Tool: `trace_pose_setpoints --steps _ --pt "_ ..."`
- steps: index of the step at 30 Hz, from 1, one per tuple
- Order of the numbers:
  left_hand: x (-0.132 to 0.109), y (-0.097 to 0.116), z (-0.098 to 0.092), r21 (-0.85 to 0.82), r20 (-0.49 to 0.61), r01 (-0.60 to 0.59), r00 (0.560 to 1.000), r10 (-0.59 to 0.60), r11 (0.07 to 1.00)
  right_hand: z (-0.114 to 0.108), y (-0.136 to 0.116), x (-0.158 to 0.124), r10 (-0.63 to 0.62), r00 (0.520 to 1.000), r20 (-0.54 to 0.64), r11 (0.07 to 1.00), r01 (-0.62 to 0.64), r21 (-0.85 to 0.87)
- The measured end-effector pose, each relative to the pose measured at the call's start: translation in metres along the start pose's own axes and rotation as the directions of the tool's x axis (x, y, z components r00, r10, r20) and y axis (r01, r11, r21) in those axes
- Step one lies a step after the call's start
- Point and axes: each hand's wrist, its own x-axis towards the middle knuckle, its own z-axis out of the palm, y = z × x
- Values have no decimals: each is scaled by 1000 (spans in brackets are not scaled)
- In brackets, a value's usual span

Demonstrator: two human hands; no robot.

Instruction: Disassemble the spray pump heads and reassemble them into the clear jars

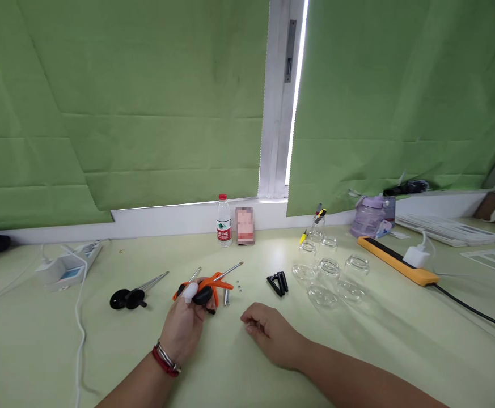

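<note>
One orange-and-black screwdriver (208, 281) is up over the surface (230, 368), in the left hand (183, 326) — that grip is pinched around it; it looks stiff and light, best held by its fat end; the right hand (273, 334) rests, curled — I cannot tell if its grip pinches anything.

A clear plastic water bottle (224, 231) with a red cap stands upright near the back of the pale worktop (268, 377). Just right of the bottle is an upright pinkish packet (245, 226), its face pixelated. Green window coverings (166, 113) hang behind the bottle. Well to its right stand a translucent purple drinking jug (366, 218) and, nearer the front, an orange-and-black power strip (383, 258) bearing a white charger (415, 256). Well left of the bottle lies a white power strip (62, 272).
</note>
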Motion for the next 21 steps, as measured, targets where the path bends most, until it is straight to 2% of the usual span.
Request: trace_pose_setpoints --steps 1,3,6,9,11,15,21 --pt "0 0 0 0 -13 -10 1000 10 1000 1 -1 3 -71 997 12 989 72 -126" --pt "1 -1 0 2 -28 -11 1000 11 1000 3 -4 12 -173 980 96 910 196 -366" --pt "0 -1 0 14 -31 3 1000 -3 1000 5 -4 32 -243 935 258 675 354 -648" --pt "0 -2 -1 31 -17 17 1000 -17 999 7 -4 52 -286 895 341 455 440 -774" --pt "1 -4 -1 41 -22 20 1000 -19 999 9 -4 60 -303 879 369 368 465 -805" --pt "3 -5 -2 46 -45 14 999 -12 999 9 -5 64 -310 858 409 309 498 -810" --pt "3 -6 -2 55 -42 28 999 -26 998 5 -9 52 -324 840 436 250 521 -816"
